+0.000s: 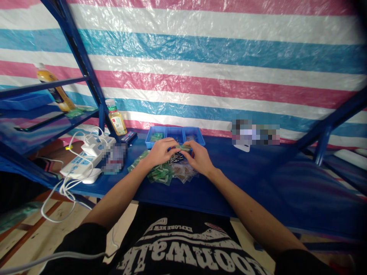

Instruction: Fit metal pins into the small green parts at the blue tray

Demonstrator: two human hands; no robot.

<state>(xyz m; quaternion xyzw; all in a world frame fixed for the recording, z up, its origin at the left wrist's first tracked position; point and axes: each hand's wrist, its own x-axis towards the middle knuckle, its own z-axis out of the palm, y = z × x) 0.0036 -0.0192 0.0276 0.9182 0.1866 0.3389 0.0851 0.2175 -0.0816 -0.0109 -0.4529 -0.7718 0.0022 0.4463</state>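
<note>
My left hand (159, 151) and my right hand (197, 157) meet low over the blue metal shelf (229, 183), their fingertips closing on a small green packet (183, 148). Just below my fingers lies a small heap of metal pins or screws (176, 157). A loose pile of green packets (160, 173) spreads in front of my left hand, with clear bags (185, 172) beside it. Behind my hands stands a blue compartment tray (174, 136), and its left compartment holds green packets.
White power strips (82, 164) and tangled white cables (67, 187) lie at the left of the shelf. A juice bottle (116, 118) stands behind them. Another bottle (54, 88) sits on a shelf at the left. A blue rack frame (83, 57) and a striped tarpaulin (218, 49) rise behind.
</note>
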